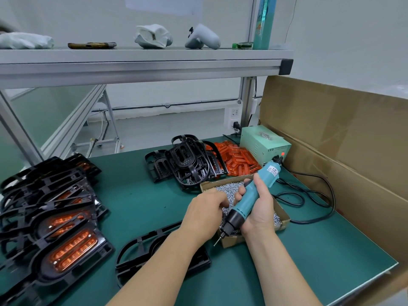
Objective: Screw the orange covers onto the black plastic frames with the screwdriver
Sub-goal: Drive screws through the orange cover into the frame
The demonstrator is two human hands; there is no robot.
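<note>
Orange covers [236,160] lay in a loose heap at the back of the green bench mat [143,206], touching a pile of bare black plastic frames [187,162] on their left. One more black frame [154,245] lay flat near the front edge, partly under the person's left forearm. At the far left sat a stack of finished frames [55,219], each with an orange cover set in it.

The right hand [260,209] was wrapped firmly around a turquoise electric screwdriver [249,198], its black nose and bit slanting down and to the left over a shallow cardboard tray [280,215] of small silver screws [229,189]. The left hand [205,208] reached into that tray with its fingers curled down among the screws; whether it pinched one could not be told.

A white label near the screwdriver's cord end carried print too small to read. Just behind it stood a pale green power box [263,141] marked "LED", with a red lamp lit on its front. A black cable [318,195] looped across the mat on the right, beside a large open cardboard carton [335,129].
</note>
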